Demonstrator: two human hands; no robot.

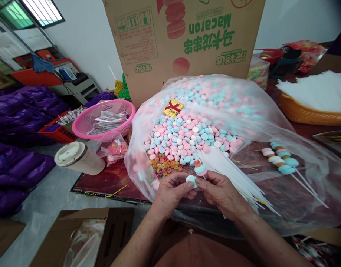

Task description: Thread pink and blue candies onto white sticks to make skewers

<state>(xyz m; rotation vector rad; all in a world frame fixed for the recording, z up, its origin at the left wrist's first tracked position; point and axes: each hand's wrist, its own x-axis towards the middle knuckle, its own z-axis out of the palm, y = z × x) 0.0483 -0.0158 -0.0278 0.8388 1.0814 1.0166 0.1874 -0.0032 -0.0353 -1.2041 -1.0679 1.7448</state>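
Note:
Close together at the table's front edge, my two hands work over the bag opening. My left hand [174, 189] pinches a white and blue marshmallow [191, 181]; the fingertips of my right hand [220, 190] are right beside it. Between the fingers of my right hand stands a candy skewer [200, 168] with a gummy piece and pink, white and blue marshmallows near its tip. Just beyond lies a heap of pastel marshmallows [184, 137], with small gummy rings [165, 164] at its left. White sticks [234, 174] fan out to the right of my hands.
A clear plastic bag [259, 111] spreads around the heap. Finished-looking skewers [281, 159] lie at right. Leftward are a pink basket [76, 124] and a lidded cup [87, 163]. A tall macaron carton [148, 81] stands behind; an orange basket [306, 111] sits far right.

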